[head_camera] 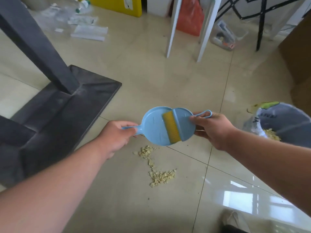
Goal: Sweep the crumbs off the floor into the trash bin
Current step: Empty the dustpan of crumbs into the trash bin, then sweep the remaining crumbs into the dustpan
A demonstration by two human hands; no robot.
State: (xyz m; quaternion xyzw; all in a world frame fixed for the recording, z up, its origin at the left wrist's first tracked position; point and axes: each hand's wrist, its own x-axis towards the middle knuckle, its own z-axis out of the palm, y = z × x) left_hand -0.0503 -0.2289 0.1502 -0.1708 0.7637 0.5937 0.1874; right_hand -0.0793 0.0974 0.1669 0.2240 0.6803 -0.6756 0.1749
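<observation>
A small light-blue dustpan is held above the floor, with a blue hand brush with yellow bristles nested in it. My left hand grips the dustpan's handle on the left. My right hand grips the brush's looped handle on the right. Below them a trail of pale yellow crumbs lies on the beige tiled floor. The trash bin, lined with a clear bag and holding some crumbs, stands at the right edge.
A dark metal table base and leg fill the left side. White chair legs, an orange bag, a clear plastic box and a cardboard box stand further back. Plastic wrappers litter the far left floor.
</observation>
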